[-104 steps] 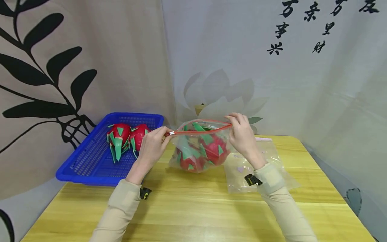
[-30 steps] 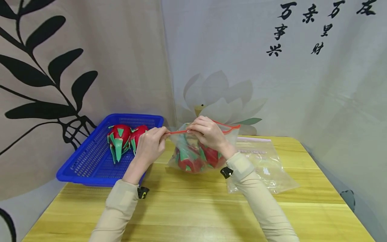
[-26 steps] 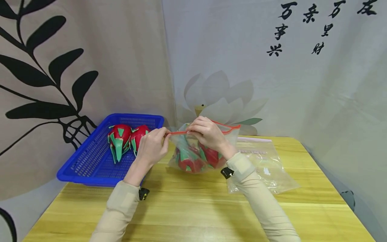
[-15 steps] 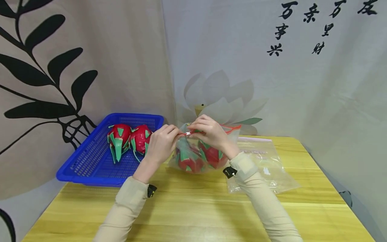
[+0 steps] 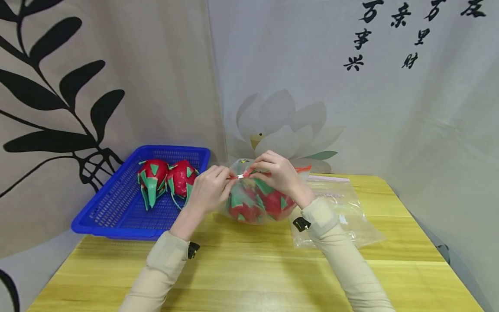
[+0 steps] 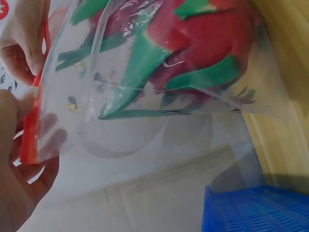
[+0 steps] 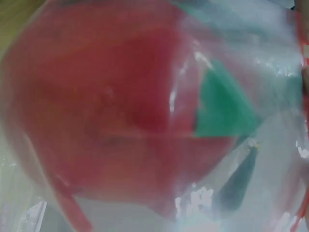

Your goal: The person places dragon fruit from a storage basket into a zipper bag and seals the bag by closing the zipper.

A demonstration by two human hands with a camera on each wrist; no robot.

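**Close Quarters, Left and Right**

A person in pale sleeves [image 5: 153,268] works over a wooden tabletop [image 5: 249,273], where a clear zip bag [image 5: 253,190] sits upright just below the fingers, bulging with red-and-green dragon fruit [image 5: 278,206]. Its red strip [image 5: 302,169] forms the bag's long upper edge and runs left to right across the person's front, with a small white slider [image 5: 241,176] in the narrow space between the two hands. The left hand [image 5: 212,188] appears the nearer to that slider, its fingertips touching it or just beside it; which of the two cannot be told. The right hand [image 5: 278,173] is close on the other side, and the strip's right end juts out past it.

Neither hand is spread. The left thumb lies over the strip with fingers behind it, pinching, as the left wrist view shows. The right thumb and fingers likewise pinch the strip, drawn close together. The blurred right wrist view is mostly filled by the bag's side.

At the person's left, a blue basket [image 5: 113,236] holds two more fruits [image 5: 153,182], side by side. At the right, a second clear bag [image 5: 360,223] lies flat, partly hidden by the right forearm.
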